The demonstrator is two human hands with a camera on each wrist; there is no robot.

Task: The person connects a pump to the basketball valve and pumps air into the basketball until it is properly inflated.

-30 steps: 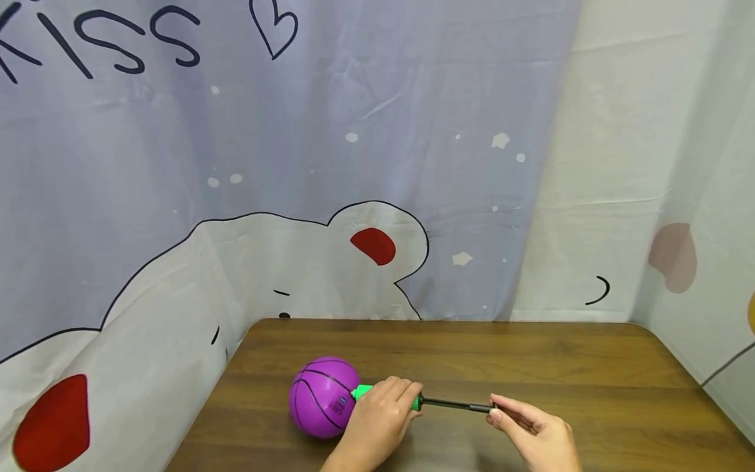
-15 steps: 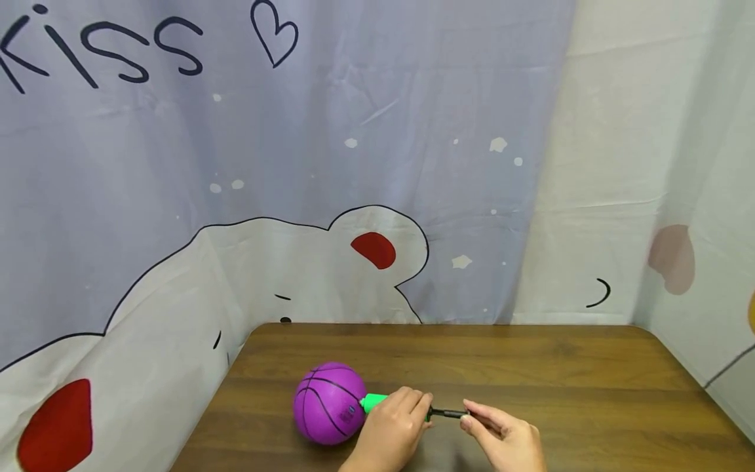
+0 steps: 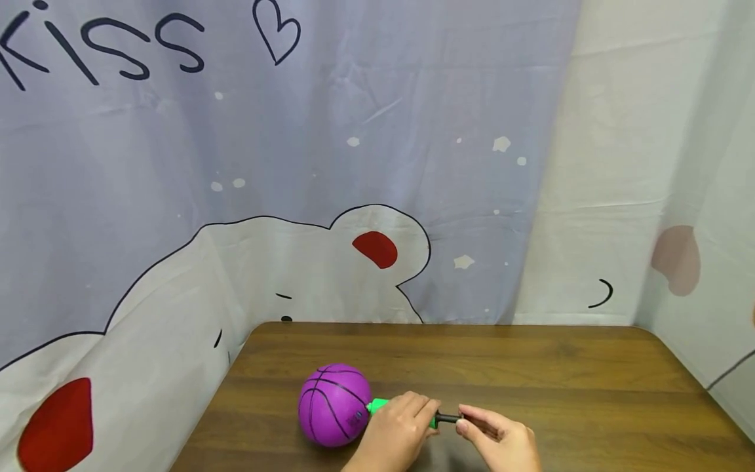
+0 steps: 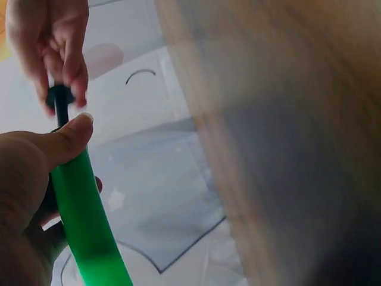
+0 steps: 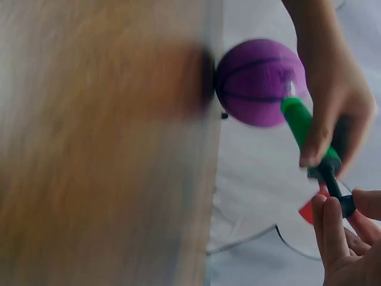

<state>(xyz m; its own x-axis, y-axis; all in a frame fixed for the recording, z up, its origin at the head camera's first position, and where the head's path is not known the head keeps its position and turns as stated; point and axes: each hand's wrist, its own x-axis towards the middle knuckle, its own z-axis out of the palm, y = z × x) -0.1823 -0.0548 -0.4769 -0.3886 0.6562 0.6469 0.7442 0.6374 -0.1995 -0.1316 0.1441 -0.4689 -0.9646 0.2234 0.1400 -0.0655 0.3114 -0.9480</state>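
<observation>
A purple ball [image 3: 333, 405] with black basketball lines rests on the wooden table. My left hand [image 3: 400, 429] grips the green barrel of a hand pump [image 4: 89, 220], whose tip meets the ball's right side. At the pump's other end my right hand [image 3: 501, 438] pinches the black handle, with a short length of dark rod showing between the hands. The right wrist view shows the pump's green body [image 5: 297, 122] running from the ball [image 5: 256, 83] to the handle [image 5: 347, 205] in my right fingers.
The brown wooden table [image 3: 560, 367] spreads behind and to the right of the hands. A printed curtain [image 3: 377, 164] hangs along its back edge and both sides.
My right hand has moved left towards the left hand, so much less of the black rod shows. The ball and left hand sit slightly further right and lower in view.
</observation>
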